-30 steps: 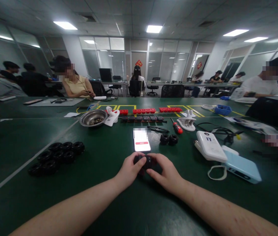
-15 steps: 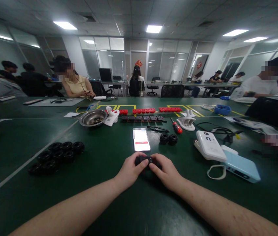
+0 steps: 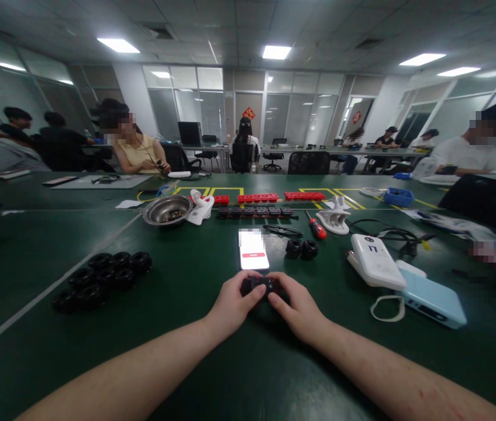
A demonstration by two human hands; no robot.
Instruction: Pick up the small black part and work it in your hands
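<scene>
Black part [image 3: 254, 282] in left grip [image 3: 234, 297]

The black rounded held piece [image 3: 248, 285], apparently plastic, shows small glossy glints. The silvery round metal bowl [image 3: 152, 211] is shiny, the dark-green flat tabletop [image 3: 226, 374] smooth with a soft sheen. The 3 red oblong strips [image 3: 257, 198] and pale-blue rectangular case [image 3: 438, 299] look like plastic, the case smooth.

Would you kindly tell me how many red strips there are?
3 in a row: left strip, partly hidden by a white stand; middle strip; right strip, beyond the screwdriver.
</scene>
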